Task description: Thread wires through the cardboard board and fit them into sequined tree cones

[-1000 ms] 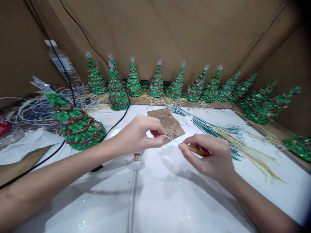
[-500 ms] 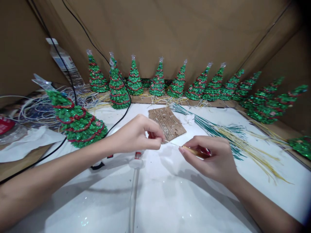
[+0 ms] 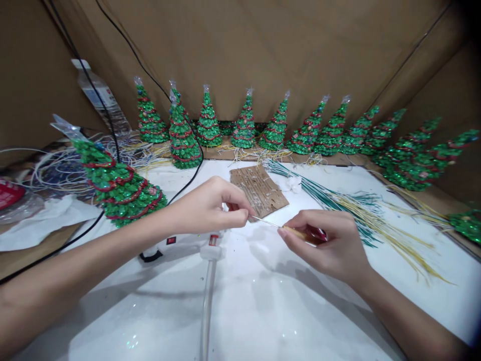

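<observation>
Needle tool (image 3: 285, 228) — wooden handle, thin metal tip, right hand (image 3: 330, 245) fingers gripping handle, left hand (image 3: 210, 208) fingers pinched at tip.

Craft workbench, rows of sequin trees (image 3: 244, 125)

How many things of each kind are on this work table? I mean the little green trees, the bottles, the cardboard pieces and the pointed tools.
green trees: 13 (the one at the right edge is only partly in view)
bottle: 1
cardboard piece: 1
pointed tool, held in the right hand: 1
Total: 16
</observation>
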Tool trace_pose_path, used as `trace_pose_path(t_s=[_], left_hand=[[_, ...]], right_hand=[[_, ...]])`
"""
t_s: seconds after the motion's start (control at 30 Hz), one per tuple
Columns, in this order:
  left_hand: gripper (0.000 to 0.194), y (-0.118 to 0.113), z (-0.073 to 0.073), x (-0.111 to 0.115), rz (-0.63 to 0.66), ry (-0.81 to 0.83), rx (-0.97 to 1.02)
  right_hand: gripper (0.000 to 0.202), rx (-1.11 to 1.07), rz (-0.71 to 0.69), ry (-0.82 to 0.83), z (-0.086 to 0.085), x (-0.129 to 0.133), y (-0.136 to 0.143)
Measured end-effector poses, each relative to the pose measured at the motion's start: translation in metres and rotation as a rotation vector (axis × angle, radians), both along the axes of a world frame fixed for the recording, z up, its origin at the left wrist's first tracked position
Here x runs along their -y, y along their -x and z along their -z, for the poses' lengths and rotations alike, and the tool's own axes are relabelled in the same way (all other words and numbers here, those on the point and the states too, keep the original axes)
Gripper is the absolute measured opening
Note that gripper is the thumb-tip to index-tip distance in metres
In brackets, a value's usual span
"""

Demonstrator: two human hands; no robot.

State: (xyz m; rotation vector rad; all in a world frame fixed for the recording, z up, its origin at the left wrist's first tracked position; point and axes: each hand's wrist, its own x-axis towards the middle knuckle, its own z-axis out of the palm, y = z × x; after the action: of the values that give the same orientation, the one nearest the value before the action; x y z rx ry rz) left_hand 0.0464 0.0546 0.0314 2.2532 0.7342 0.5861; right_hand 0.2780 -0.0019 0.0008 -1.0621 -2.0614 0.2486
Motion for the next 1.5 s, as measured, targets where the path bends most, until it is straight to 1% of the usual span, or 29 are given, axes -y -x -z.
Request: trace_pose_path(t_s=[0.07,0.23,0.33,0.4,0.47,0.57,0.63,0.73,0.87,1.0,1.07,1.2,1.3,1.4,1.5], left_hand=[[0.023,0.000,-0.002,0.000,-0.002,-0.086,-0.014],[0.007,0.002,-0.004,0.003,0.007,-0.321,-0.094],[0.012,0.003,-0.005,0.006,0.046,-0.417,-0.163],[0.016,0.001,-0.006,0.009,0.049,-0.484,-0.278],[0.016,-0.004,-0.006,0.013,0.050,-0.592,-0.459],[0.014,-0.017,-0.005,0.018,0.115,-0.749,-0.704],[0.015,-0.026,-0.005,0.020,0.161,-0.801,-0.780],[0.020,-0.037,-0.006,0.023,0.180,-0.845,-0.802],[0.026,-0.043,-0.008,0.024,0.194,-0.880,-0.768],[0.027,-0.041,-0.005,0.021,0.213,-0.892,-0.761],[0.025,-0.038,-0.005,0.019,0.206,-0.917,-0.748],[0.019,-0.033,-0.008,0.020,0.158,-0.978,-0.706],[0.014,-0.029,-0.012,0.020,0.081,-0.945,-0.661],[0.016,-0.022,-0.013,0.015,-0.085,-0.865,-0.589],[0.019,-0.015,-0.007,0.003,-0.255,-0.761,-0.498]], right_hand=[[0.018,0.010,0.000,-0.002,0.000,0.000,0.000],[0.020,0.046,-0.012,-0.019,0.001,0.000,0.001],[0.020,0.096,-0.008,-0.060,0.002,0.000,0.002],[0.019,0.156,-0.001,-0.119,0.005,0.001,0.002],[0.018,0.239,0.003,-0.206,0.008,0.002,0.002],[0.019,0.369,0.022,-0.374,0.012,0.003,0.003],[0.021,0.442,0.029,-0.491,0.014,0.004,0.003],[0.020,0.547,0.016,-0.608,0.014,0.005,0.002],[0.013,0.626,0.002,-0.687,0.014,0.008,0.000],[0.010,0.642,-0.009,-0.711,0.014,0.010,-0.001],[0.011,0.622,0.019,-0.702,0.013,0.009,-0.001],[0.025,0.546,0.151,-0.639,0.013,0.006,0.001],[0.027,0.440,0.219,-0.581,0.015,0.003,0.002],[0.023,0.351,0.253,-0.528,0.015,0.002,0.000],[0.020,0.275,0.258,-0.476,0.013,0.001,-0.001]])
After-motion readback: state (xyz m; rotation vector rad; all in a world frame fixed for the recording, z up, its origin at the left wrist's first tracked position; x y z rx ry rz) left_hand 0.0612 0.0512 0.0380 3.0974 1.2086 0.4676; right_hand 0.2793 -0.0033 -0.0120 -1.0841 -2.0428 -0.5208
